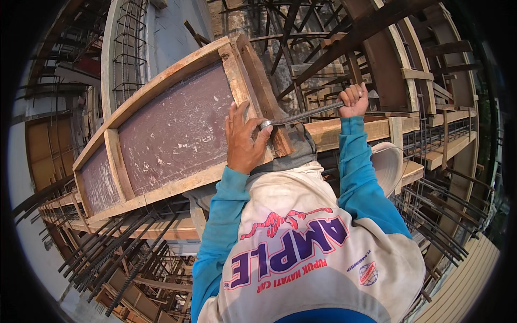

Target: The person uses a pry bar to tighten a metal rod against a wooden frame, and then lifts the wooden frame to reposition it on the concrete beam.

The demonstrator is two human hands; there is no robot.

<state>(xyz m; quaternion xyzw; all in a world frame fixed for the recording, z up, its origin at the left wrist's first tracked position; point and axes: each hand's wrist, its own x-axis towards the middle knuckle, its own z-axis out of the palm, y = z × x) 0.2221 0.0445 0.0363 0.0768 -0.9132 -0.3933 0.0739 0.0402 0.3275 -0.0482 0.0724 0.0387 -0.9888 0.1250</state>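
My right hand (354, 100) is closed round one end of a ribbed steel bar (312, 114). The bar slants down to the left and finishes in a shiny, rounded metal end beside my left thumb and forefinger. Fingers apart, my left hand (245, 137) rests on the corner of a wood-framed formwork panel (172, 129). The panel has a dark red-brown face with pale smears and lies tilted across my left side. A rough timber (258, 81) runs along its right edge, under the bar. Whether the bar's end touches the wood I cannot tell.
Several ribbed rebars (126, 247) stick out below the panel at the left. More rebars (436, 226) project at the lower right. A timber beam (350, 132) lies past the bar, with a pale round hat-like thing (386, 168) by my right arm. Crossed props fill the open depth ahead.
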